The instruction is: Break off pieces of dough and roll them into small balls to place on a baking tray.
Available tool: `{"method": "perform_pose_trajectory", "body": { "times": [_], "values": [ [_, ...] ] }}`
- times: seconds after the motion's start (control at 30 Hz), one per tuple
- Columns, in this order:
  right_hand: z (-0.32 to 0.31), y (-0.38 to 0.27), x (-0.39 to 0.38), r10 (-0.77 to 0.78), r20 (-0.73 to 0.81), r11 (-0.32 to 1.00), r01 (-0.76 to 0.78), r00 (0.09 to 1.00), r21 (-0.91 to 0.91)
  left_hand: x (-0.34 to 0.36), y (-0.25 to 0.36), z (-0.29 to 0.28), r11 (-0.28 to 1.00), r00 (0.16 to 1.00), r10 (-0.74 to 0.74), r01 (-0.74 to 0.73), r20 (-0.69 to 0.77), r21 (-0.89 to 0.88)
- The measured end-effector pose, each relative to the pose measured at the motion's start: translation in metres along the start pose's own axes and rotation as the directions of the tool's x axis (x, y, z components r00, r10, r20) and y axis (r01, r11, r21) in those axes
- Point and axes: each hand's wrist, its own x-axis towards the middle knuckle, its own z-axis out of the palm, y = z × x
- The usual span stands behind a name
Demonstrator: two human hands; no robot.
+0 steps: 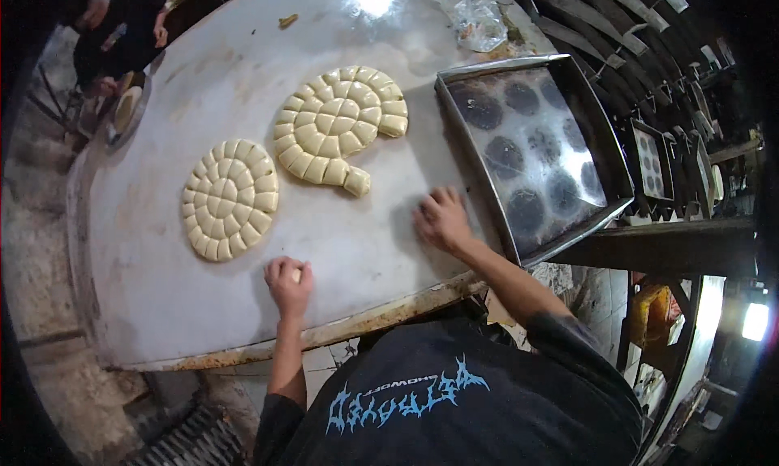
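- Though left hand (287, 284) and right hand (442, 220) curl left of the tray (542, 164), I cannot tell their contents
- plastic bag (479, 19): beyond it
- dough rounds (337, 117): left

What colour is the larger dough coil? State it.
The larger dough coil is pale yellow, best in head view.

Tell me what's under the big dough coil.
The coil lies on the table, which shows around it and in the notch at its lower right. The part directly beneath is covered and cannot be seen.
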Motion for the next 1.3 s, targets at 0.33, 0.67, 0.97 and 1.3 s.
{"method": "perform_pose_trajectory", "body": {
  "times": [0.33, 0.67, 0.97, 1.3],
  "values": [
    [-0.001, 0.016, -0.048, -0.210, 0.403, 0.971, 0.238, 0.891, -0.021, 0.005, 0.020, 0.006, 0.985, 0.992, 0.034, -0.013, 0.119, -0.174],
    [-0.045, -0.034, -0.092, -0.047, 0.191, 0.977, 0.085, 0.980, -0.195, 0.012, 0.041, -0.024, 0.993, 0.906, -0.080, 0.037, 0.415, 0.111],
    [-0.213, 0.105, -0.082, 0.292, 0.287, 0.945, -0.321, 0.912, 0.058, 0.075, 0.295, 0.033, 0.757, 0.527, 0.486, 0.144, 0.697, -0.637],
    [-0.256, 0.059, -0.124, 0.733, -0.260, 0.678, -0.647, 0.628, 0.349, 0.053, 0.383, 0.136, 0.863, 0.263, 0.467, -0.343, 0.844, -0.370]
  ]
}}
